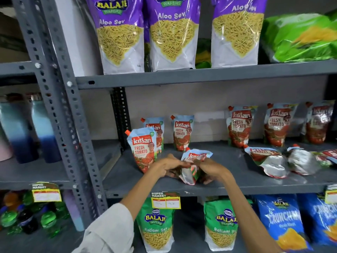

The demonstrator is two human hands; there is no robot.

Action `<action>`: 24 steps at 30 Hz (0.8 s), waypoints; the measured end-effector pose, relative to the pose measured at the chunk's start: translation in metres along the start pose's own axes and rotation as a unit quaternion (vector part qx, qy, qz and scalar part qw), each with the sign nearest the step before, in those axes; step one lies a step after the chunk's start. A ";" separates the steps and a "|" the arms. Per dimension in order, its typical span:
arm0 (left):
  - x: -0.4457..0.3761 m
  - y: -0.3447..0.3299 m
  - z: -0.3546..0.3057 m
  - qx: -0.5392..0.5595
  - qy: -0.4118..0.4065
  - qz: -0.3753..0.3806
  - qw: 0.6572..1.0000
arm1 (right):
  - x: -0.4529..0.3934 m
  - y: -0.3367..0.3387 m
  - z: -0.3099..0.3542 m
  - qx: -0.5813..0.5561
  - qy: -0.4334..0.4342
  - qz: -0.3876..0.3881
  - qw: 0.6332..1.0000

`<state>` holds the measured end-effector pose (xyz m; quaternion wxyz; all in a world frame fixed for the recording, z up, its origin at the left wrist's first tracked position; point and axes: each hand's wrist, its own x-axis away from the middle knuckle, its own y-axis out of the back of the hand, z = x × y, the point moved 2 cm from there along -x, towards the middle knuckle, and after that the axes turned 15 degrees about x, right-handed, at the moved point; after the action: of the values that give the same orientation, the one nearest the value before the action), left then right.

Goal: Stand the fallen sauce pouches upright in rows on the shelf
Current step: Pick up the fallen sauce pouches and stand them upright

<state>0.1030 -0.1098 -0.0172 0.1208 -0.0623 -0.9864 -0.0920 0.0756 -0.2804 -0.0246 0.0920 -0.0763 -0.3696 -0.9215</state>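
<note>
Both your forearms reach up and forward over the front edge of the middle shelf (237, 187), the left one coming from a pale sleeve (109, 232) at 7 o'clock, the right one bare from 5 o'clock. They meet near the middle of the view, wrists bent slightly inward

The sauce pouch (193, 164) you are handling sits right between your hands, tilted, its red cap pointing to 12 o'clock and its silvery base towards you, low over the shelf

Your left hand (168, 164) is curled with its fingers closing on the pouch's left edge. Your right hand (209, 168) is wrapped around the right side, fingers tucked under the base. Both hands are closed on that one pouch

At 10 o'clock from your hands, just beside the left one, a front pouch (144, 150) stands upright, with a second pouch (156, 132) directly behind it and a third pouch (182, 132) standing at 12 o'clock. Three more upright pouches (238, 125) line the back at 2 o'clock. At 3 o'clock, well apart from your hands, fallen pouches (268, 159) lie flat with their silver bases (302, 162) showing

Purple snack bags (118, 33) fill the shelf above, green snack bags (156, 223) the one below
</note>
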 end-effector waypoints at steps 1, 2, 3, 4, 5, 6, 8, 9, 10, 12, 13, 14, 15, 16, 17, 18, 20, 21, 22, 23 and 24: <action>0.003 0.000 -0.001 0.004 -0.027 -0.016 0.999 | -0.003 0.000 0.004 -0.045 0.038 0.000 0.998; 0.006 -0.001 -0.002 0.003 -0.060 -0.034 0.998 | -0.005 0.001 0.008 -0.071 0.078 -0.017 0.994; 0.008 0.000 -0.004 0.003 -0.099 -0.056 0.993 | -0.008 0.003 0.013 -0.075 0.114 -0.047 0.990; 0.010 0.001 -0.007 0.003 -0.143 -0.083 0.986 | -0.010 0.004 0.019 -0.063 0.140 -0.080 0.985; 0.011 0.002 -0.010 0.008 -0.187 -0.106 0.977 | -0.012 0.006 0.024 -0.054 0.155 -0.111 0.980; 0.012 0.003 -0.013 0.013 -0.225 -0.122 0.967 | -0.013 0.007 0.028 -0.052 0.163 -0.138 0.975; 0.012 0.006 -0.015 0.028 -0.288 -0.137 0.947 | -0.017 0.006 0.035 -0.056 0.186 -0.178 0.965; 0.009 0.008 -0.014 0.037 -0.311 -0.143 0.939 | -0.021 0.003 0.037 -0.051 0.195 -0.191 0.961; 0.008 0.010 -0.009 0.038 -0.325 -0.154 0.932 | -0.024 -0.001 0.037 -0.042 0.203 -0.195 0.958; 0.004 0.012 0.008 0.024 -0.333 -0.174 0.927 | -0.033 -0.015 0.032 -0.020 0.211 -0.175 0.961; 0.002 0.012 0.019 0.017 -0.325 -0.176 0.929 | -0.037 -0.022 0.028 -0.014 0.210 -0.158 0.965; -0.002 0.013 0.028 0.010 -0.312 -0.174 0.934 | -0.040 -0.027 0.024 -0.011 0.209 -0.148 0.967; -0.006 0.015 0.035 0.006 -0.299 -0.170 0.939 | -0.044 -0.031 0.019 -0.014 0.207 -0.151 0.966; -0.008 0.016 0.038 0.003 -0.289 -0.167 0.943 | -0.046 -0.034 0.016 -0.019 0.205 -0.162 0.965; -0.010 0.017 0.038 0.005 -0.285 -0.162 0.945 | -0.048 -0.034 0.014 -0.026 0.202 -0.171 0.964; -0.009 0.017 0.037 0.011 -0.278 -0.158 0.947 | -0.047 -0.033 0.015 -0.027 0.196 -0.173 0.965; -0.006 0.013 0.036 0.027 -0.267 -0.159 0.950 | -0.040 -0.029 0.016 -0.022 0.183 -0.167 0.968; -0.001 0.011 0.038 0.037 -0.266 -0.168 0.948 | -0.034 -0.027 0.018 -0.018 0.178 -0.168 0.969; 0.005 0.006 0.040 0.041 -0.266 -0.181 0.946 | -0.027 -0.023 0.019 -0.013 0.174 -0.172 0.969; 0.012 0.001 0.041 0.039 -0.271 -0.197 0.941 | -0.021 -0.016 0.020 -0.002 0.169 -0.186 0.968; 0.019 -0.007 0.042 0.037 -0.278 -0.215 0.936 | -0.013 -0.006 0.016 0.014 0.162 -0.207 0.965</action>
<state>0.0745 -0.1070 -0.0537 -0.1783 0.1324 -0.9733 -0.0584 0.0885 -0.2640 -0.0200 -0.0407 0.1530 -0.3708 -0.9151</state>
